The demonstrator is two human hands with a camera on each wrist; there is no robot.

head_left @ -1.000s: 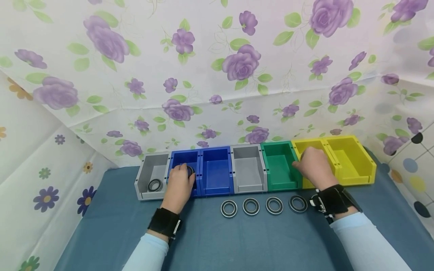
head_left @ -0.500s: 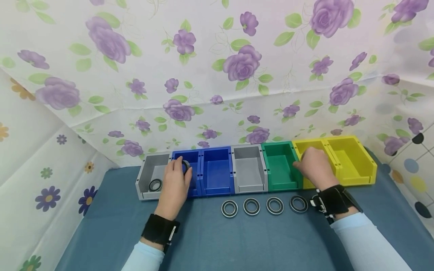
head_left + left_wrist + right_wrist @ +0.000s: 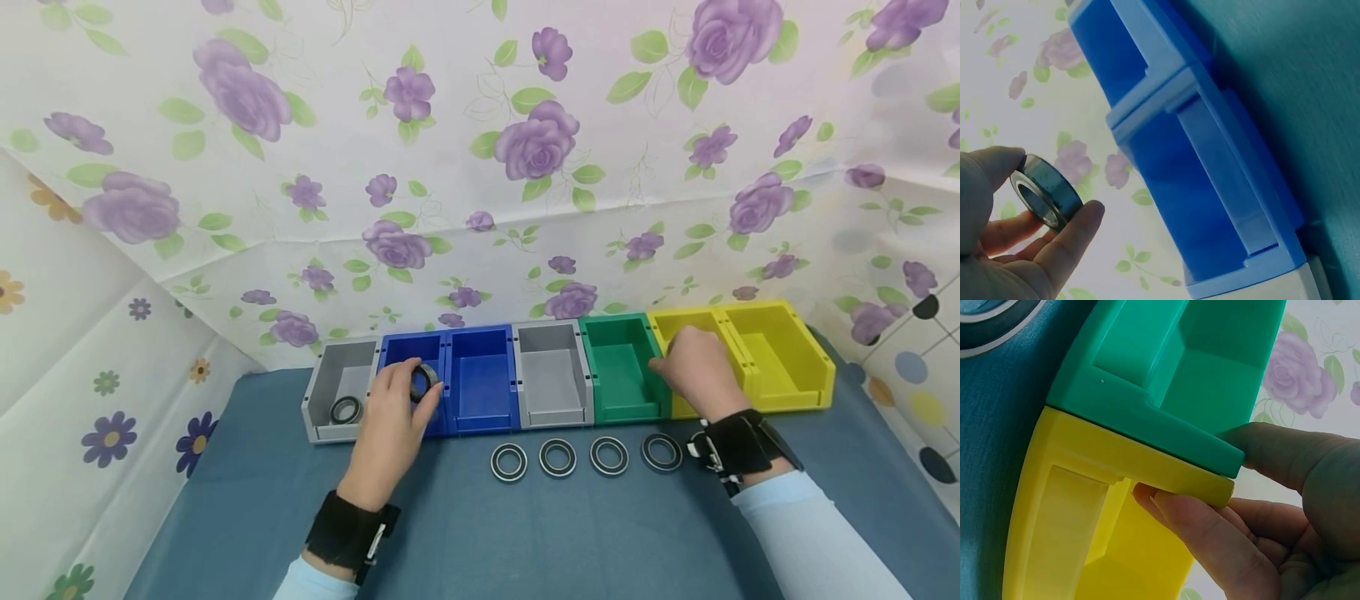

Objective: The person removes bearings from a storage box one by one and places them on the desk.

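A ball bearing [image 3: 1057,181] is pinched between the thumb and fingers of my left hand [image 3: 384,429]. In the head view it is held tilted at the left blue bin [image 3: 412,343]; the left wrist view shows it apart from the bin walls. My right hand [image 3: 699,371] grips the adjoining walls of the green bin [image 3: 1210,375] and the left yellow bin [image 3: 1116,550]. Its thumb is on the green side, its fingertips on the yellow side. Another bearing [image 3: 335,410] lies in the left grey bin [image 3: 352,362].
Several bearings [image 3: 496,463] lie flat in a row on the blue cloth [image 3: 570,533] before the bins. A second blue bin [image 3: 480,375], a second grey bin [image 3: 551,375] and a right yellow bin [image 3: 780,350] complete the side-by-side row. A flowered sheet [image 3: 450,167] hangs behind.
My left hand has lifted the bearing up from inside the left blue bin and turned it, with the wrist shifting left and toward me. My right hand has kept its place.
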